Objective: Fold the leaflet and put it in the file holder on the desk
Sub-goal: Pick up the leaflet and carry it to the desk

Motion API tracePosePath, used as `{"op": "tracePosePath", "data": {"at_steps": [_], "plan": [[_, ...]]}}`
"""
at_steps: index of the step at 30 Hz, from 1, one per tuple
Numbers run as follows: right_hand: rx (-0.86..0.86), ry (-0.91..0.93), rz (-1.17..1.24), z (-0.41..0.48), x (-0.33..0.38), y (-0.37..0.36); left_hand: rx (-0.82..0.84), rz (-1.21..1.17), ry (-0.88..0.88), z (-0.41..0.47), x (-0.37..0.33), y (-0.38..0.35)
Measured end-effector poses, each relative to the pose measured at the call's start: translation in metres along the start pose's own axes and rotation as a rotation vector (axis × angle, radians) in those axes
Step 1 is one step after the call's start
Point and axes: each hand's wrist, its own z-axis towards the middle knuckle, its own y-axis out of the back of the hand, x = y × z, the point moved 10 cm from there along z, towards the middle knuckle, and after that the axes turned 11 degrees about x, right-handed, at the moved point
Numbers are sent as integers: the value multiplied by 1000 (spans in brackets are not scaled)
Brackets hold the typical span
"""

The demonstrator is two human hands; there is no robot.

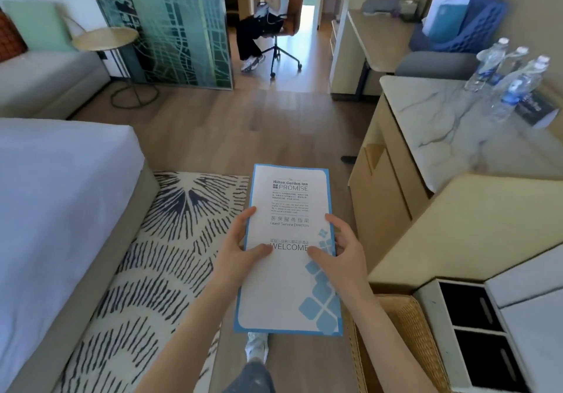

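The leaflet [289, 280] is a tall white sheet with a blue border, printed "WELCOME", folded narrow and held flat in front of me over the floor. My left hand [240, 246] grips its left edge, thumb on the front. My right hand [341, 249] holds its right edge, thumb on the front, fingers spread. The blue file holder [475, 27] stands on the desk [380, 39] at the far right, with a white and teal folder inside it.
A bed [61, 197] lies at left, with a patterned rug [170, 255] beside it. A marble counter [441, 124] at right carries several water bottles [515, 78]. A wicker basket [405, 344] sits at lower right. A person sits on a wheeled chair [283, 27] ahead.
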Motion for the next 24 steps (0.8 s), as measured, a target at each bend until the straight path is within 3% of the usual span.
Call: {"op": "tracePosePath", "data": {"at_steps": [13,24], "plan": [[-216,43,21,313,87,56,202,107,-83,360,-119,3],[-165,5,-23,586,98,124,175,101,-95,629,-154,-19]]}}
